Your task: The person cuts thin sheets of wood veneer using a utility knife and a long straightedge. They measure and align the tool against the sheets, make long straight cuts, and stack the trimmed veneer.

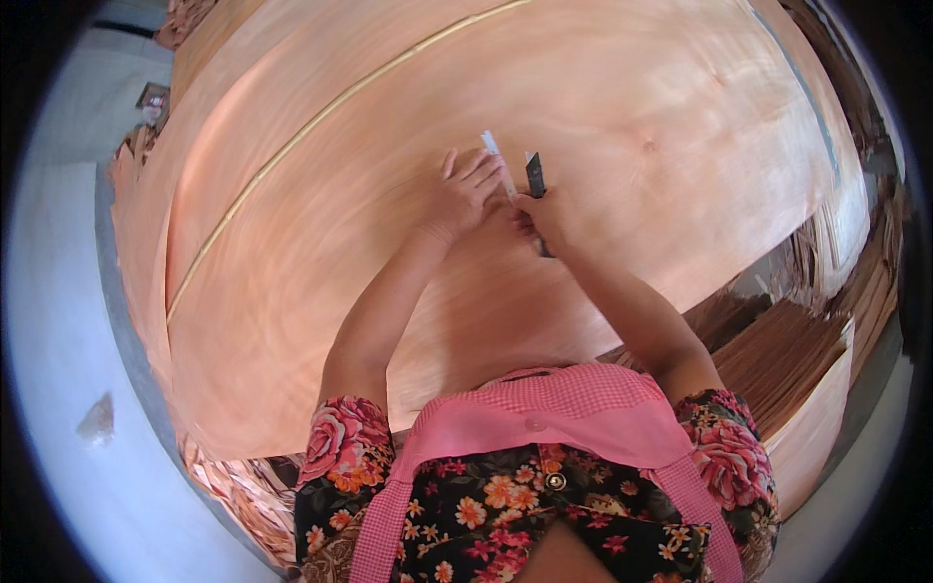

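My left hand (465,199) lies on a large sheet of thin, tan-orange wood veneer (680,204), fingers stretched out and slightly apart. Its fingertips touch a narrow white strip (491,146), which looks like tape. My right hand (544,212) is closed around a dark-handled tool (535,173) that looks like a utility knife, its upper end pointing away from me. The right thumb and fingers sit close to the strip's near end. Whether they also pinch the strip is hidden.
A long, thin, yellowish stick (321,119) lies across the veneer at the far left. Stacked veneer sheets (792,360) with ragged edges stand at the right. Torn veneer scraps (233,486) stick out at the near left. A pale floor (58,321) runs along the left side.
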Available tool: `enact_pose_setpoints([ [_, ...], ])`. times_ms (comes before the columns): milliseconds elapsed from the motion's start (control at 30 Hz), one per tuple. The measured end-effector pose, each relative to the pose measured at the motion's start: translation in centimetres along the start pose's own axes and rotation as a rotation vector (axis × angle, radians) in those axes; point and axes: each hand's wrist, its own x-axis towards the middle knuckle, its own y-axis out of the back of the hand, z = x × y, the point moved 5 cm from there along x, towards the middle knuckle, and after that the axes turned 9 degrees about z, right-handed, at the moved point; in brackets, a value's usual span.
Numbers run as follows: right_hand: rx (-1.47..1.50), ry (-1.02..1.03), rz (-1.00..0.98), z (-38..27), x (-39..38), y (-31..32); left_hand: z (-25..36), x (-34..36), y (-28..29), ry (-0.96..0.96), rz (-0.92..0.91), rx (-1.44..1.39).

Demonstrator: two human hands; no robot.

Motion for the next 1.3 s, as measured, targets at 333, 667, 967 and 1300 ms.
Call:
enact_pose_setpoints([
  [333,-0.186,0.183,-0.283,-6.9,0.0,0.0,-6.7,-5.9,3.6,0.557,0.06,0.101],
  [667,-0.012,-0.01,-0.184,-3.4,2.9,-11.2,-5.1,-7.9,1.7,0.465,0.059,-0.161],
  [967,-0.682,0.185,-0.219,-7.2,4.1,-9.6,-3.3,-6.7,1.8,0.449,0.115,-0.02],
  [1300,-0.312,0.278,-0.268,-12.9,6.4,-6.4,-18.7,-2.9,3.5,0.889,0.258,0.248],
])
